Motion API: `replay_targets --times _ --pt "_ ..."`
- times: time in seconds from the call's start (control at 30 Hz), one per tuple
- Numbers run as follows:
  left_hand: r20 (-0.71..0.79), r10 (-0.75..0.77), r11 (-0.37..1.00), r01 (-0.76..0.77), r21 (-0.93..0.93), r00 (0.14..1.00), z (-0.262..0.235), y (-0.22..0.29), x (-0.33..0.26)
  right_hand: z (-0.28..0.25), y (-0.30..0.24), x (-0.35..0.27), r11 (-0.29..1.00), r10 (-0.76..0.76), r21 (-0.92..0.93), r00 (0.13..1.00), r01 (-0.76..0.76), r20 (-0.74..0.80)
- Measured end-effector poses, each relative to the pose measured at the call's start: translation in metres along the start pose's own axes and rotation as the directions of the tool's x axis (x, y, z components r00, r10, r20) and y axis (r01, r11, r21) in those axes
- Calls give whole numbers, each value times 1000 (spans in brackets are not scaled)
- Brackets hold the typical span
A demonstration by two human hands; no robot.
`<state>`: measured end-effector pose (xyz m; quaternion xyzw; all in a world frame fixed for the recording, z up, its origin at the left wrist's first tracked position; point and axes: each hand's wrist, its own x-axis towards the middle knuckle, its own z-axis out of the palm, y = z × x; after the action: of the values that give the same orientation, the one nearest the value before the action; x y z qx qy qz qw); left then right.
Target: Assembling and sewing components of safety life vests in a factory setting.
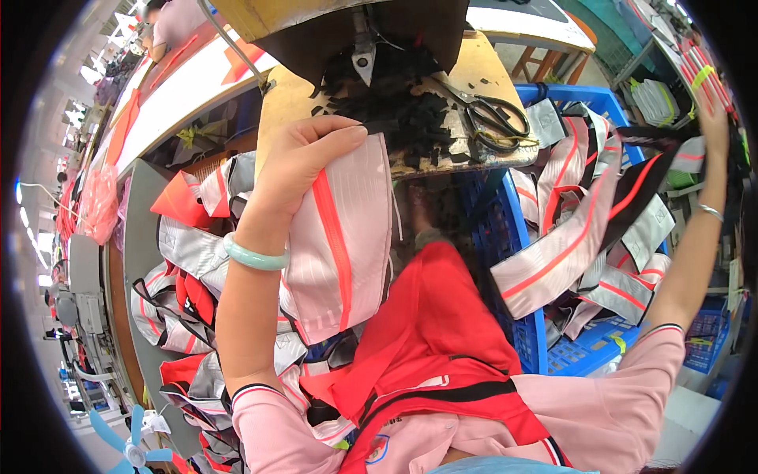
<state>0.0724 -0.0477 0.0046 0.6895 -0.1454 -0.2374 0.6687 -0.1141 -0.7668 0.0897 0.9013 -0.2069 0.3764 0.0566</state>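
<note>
My left hand (320, 146) is closed, with thumb and fingers pinching the top edge of a pale pink ribbed fabric band (359, 229) with a red stripe. The band hangs down over my red apron (434, 308). Out at the far right, my right hand (713, 118) is raised, its fingers stretched out and slightly blurred. Close by its wrist is the end of a long striped fabric strap (560, 257), grey-pink and black with red lines. That strap slants down across a blue plastic basket (537, 340); nothing shows gripped in the right fingers.
Ahead stands a machine with a pointed metal tip (363, 65) over a wooden worktop (292, 99) strewn with black scraps. Black-handled scissors (493, 122) lie there. More striped bands (189, 245) are heaped at my left. A person (170, 28) sits far left; a blue fan (134, 454) is lower left.
</note>
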Motion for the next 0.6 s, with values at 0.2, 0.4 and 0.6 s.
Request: replay_targets --times 0.2,0.4,0.6 --pt "-46 -28 999 30 32 999 -8 -6 11 81 -419 -119 477 -416 879 875 -23 248" --pt "-40 -4 1000 3 -21 999 -15 -10 28 75 -529 -150 -21 -498 798 699 -602 514" --pt "-35 16 999 -17 -43 999 -23 -9 42 89 -541 -150 -152 -466 712 685 -686 560"
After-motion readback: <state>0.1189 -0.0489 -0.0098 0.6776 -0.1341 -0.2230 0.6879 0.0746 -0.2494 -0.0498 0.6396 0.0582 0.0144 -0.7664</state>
